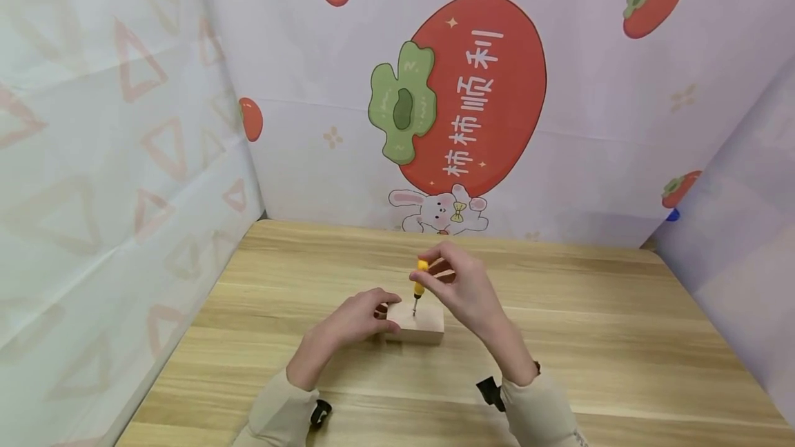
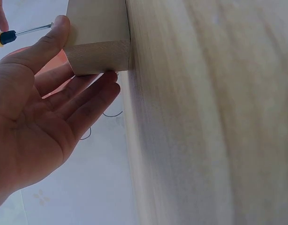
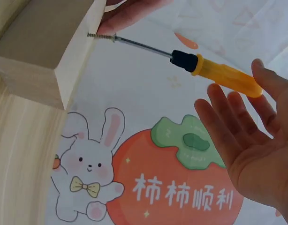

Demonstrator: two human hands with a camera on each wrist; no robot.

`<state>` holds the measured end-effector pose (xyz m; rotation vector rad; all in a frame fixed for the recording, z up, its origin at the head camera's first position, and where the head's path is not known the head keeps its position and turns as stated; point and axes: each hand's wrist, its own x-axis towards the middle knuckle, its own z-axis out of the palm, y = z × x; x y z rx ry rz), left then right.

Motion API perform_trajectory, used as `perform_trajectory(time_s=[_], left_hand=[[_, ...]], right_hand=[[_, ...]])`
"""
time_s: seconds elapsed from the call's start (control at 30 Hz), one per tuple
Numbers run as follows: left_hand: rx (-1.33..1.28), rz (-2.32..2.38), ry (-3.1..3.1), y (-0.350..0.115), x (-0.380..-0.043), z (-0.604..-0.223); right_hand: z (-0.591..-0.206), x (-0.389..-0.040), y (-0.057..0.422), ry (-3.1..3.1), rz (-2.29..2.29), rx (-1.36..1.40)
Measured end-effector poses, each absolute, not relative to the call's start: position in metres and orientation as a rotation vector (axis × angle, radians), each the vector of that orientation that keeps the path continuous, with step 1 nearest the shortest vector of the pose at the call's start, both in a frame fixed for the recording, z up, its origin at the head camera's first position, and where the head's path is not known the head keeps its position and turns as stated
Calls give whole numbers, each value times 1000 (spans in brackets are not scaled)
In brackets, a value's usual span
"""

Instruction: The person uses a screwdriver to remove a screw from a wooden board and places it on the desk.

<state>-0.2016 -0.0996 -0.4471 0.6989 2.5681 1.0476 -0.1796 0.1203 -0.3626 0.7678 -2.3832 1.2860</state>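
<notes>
A pale wooden block lies on the table in front of me. My left hand grips its left end, thumb on the near side and fingers round the far side. A threaded screw stands in the block's top face, much of its thread showing. The tip of a screwdriver with a yellow handle and black collar meets the screw's head. With thumb and fingertips, my right hand pinches the end of the handle from above. The screwdriver stands nearly upright, tilted slightly in the head view.
The wood-grain table spreads around the block. A cloth backdrop with printed persimmons and a rabbit hangs behind its far edge. More cloth closes off the left side. Black wrist straps show at both cream sleeves.
</notes>
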Motion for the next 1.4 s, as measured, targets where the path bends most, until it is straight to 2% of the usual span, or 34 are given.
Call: perform_trajectory(time_s=[0.2, 0.6, 0.93, 1.4], left_hand=[[694, 1045, 2575, -100, -202, -448], [686, 1051, 2564, -100, -201, -446], [695, 1043, 2578, -100, -201, -446], [697, 1054, 2588, -99, -201, -447]], right_hand=[[-360, -174, 115, -2343, 1234, 718], [-356, -175, 127, -2447, 1405, 820], [-362, -169, 114, -2327, 1162, 706], [-357, -171, 116, -2357, 1261, 744]])
